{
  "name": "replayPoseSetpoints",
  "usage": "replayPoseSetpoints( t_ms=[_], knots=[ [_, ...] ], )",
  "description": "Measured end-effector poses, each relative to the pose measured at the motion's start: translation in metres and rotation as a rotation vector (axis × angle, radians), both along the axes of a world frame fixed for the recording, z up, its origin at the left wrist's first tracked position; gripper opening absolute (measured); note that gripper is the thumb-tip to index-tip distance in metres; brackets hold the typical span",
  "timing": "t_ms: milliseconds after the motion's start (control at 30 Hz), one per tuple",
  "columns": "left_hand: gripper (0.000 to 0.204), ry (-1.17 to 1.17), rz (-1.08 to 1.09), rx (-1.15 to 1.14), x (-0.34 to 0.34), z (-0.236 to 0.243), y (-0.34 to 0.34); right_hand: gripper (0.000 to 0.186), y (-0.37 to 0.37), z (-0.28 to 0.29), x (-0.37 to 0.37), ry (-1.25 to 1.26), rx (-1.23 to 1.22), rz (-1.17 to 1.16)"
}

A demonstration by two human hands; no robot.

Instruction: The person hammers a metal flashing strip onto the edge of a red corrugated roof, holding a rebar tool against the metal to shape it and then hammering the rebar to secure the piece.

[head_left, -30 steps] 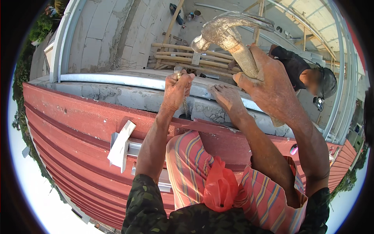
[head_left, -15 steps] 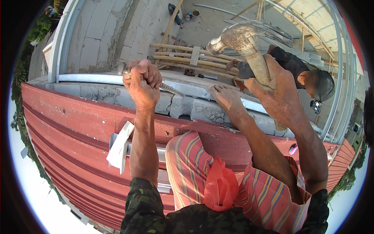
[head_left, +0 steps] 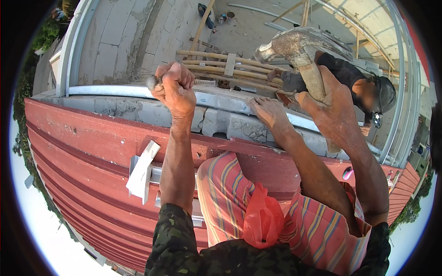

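My left hand (head_left: pixel 175 92) is wrapped around a ribbed steel rod (head_left: pixel 205 83), whose flattened butt sticks out on the left of the fist. The rod lies nearly level above a silvery metal channel (head_left: pixel 225 104), its far end pointing right. Below it, a grey block wall (head_left: pixel 165 117) is chipped and has a notch under the channel. In my right hand (head_left: pixel 329 108) is a worn claw hammer (head_left: pixel 299 48), raised with its striking face to the left. My bare foot (head_left: pixel 269 111) rests on the channel between both hands.
Red ribbed metal sheeting (head_left: pixel 87 161) slopes below the wall. A bent white metal piece (head_left: pixel 143 172) lies on it. A red plastic bag (head_left: pixel 263 216) hangs at my lap. Beyond the wall are bamboo poles (head_left: pixel 258 73) and another person in a dark helmet (head_left: pixel 384 94) at the right.
My left hand has turned and shifted slightly right, and the rod has swung from slanting down at the channel to nearly level. The hammer has moved slightly right. The other person's head has shifted slightly.
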State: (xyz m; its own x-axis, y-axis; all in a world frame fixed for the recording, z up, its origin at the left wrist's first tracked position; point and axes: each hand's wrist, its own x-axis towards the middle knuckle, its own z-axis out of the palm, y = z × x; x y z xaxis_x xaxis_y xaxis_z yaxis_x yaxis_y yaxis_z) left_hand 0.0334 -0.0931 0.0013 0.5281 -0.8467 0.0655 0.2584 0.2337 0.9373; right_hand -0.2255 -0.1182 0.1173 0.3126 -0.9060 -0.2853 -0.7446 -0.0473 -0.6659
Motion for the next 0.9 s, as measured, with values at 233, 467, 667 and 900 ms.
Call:
replayPoseSetpoints(
  t_ms=[233,467,667,900],
  knots=[
    [0.032,0.036,-0.079,0.086,0.002,0.011,0.01,0.032,0.009,0.0,-0.005,-0.023,0.019,-0.08],
    [0.03,0.114,-0.195,0.194,-0.01,0.007,0.014,0.035,0.018,-0.013,-0.019,0.051,0.028,0.0],
    [0.029,0.229,-0.329,0.238,-0.021,0.001,0.01,0.033,0.023,-0.008,-0.04,0.094,0.096,-0.088],
    [0.03,-0.017,-0.06,0.042,-0.022,0.003,0.022,0.031,0.071,0.003,-0.103,0.204,0.12,-0.39]
  ],
)
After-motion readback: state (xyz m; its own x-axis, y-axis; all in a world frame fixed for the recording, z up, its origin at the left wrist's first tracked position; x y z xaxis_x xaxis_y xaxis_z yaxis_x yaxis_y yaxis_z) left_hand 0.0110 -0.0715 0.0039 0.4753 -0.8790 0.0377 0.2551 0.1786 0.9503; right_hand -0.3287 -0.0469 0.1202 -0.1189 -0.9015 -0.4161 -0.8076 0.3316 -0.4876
